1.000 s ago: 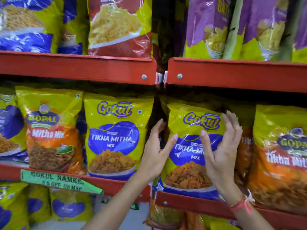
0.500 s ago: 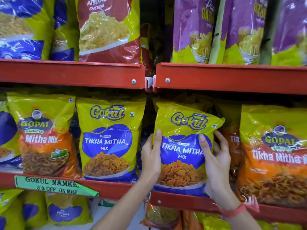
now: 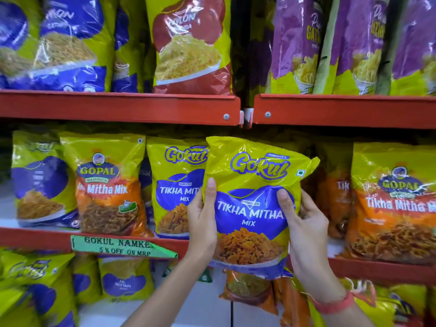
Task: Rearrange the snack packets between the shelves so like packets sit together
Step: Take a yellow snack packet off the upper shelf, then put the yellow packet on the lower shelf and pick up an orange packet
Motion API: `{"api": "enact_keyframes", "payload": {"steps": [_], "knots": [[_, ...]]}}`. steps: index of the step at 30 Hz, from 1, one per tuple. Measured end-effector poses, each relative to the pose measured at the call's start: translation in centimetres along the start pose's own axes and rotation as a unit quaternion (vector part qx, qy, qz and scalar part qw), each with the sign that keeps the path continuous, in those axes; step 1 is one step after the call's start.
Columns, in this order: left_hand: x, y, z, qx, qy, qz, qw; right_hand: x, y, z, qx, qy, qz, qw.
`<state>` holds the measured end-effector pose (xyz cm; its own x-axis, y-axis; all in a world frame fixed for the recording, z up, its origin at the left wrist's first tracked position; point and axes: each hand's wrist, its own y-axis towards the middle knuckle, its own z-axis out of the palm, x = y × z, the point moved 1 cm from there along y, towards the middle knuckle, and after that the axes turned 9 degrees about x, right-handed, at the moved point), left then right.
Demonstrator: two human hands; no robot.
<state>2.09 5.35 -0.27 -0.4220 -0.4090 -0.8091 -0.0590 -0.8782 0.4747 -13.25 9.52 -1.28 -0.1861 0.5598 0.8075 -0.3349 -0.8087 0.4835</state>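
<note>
I hold a yellow and blue Gokul Tikha Mitha Mix packet [image 3: 252, 185] in front of the middle shelf, lifted clear of it. My left hand [image 3: 203, 223] grips its left edge and my right hand [image 3: 304, 223] grips its right edge. A matching Gokul Tikha Mitha Mix packet [image 3: 174, 185] stands on the middle shelf just left of it, partly covered. An orange Gopal Mitha Mix packet [image 3: 106, 185] stands further left. An orange Gopal Tikha Mitha packet [image 3: 394, 204] stands at the right.
Red shelf edges [image 3: 118, 105] run across the view at three levels. The top shelf carries blue, red [image 3: 191, 48] and purple packets [image 3: 299, 43]. A green offer label [image 3: 120, 246] hangs on the middle shelf's front. Yellow and blue packets [image 3: 125, 279] fill the lower shelf.
Both hands closed on the Gokul packet and pulled it off the right side of the middle shelf, towards me and slightly left. The camera moved closer.
</note>
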Motion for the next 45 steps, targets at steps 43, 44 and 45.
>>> {"api": "enact_keyframes", "payload": {"steps": [43, 44, 45], "knots": [[29.1, -8.5, -33.8, -0.095, 0.119, -0.534, 0.832, -37.3, -10.6, 2.7, 0.017, -0.136, 0.570, 0.810], [28.2, -8.1, -33.2, -0.086, 0.099, -0.547, 0.827, -37.6, -10.5, 2.6, 0.013, -0.144, 0.571, 0.808], [26.1, -7.8, -31.9, -0.083, 0.079, -0.558, 0.822, -38.6, -10.4, 2.2, 0.017, -0.149, 0.575, 0.804]]}}
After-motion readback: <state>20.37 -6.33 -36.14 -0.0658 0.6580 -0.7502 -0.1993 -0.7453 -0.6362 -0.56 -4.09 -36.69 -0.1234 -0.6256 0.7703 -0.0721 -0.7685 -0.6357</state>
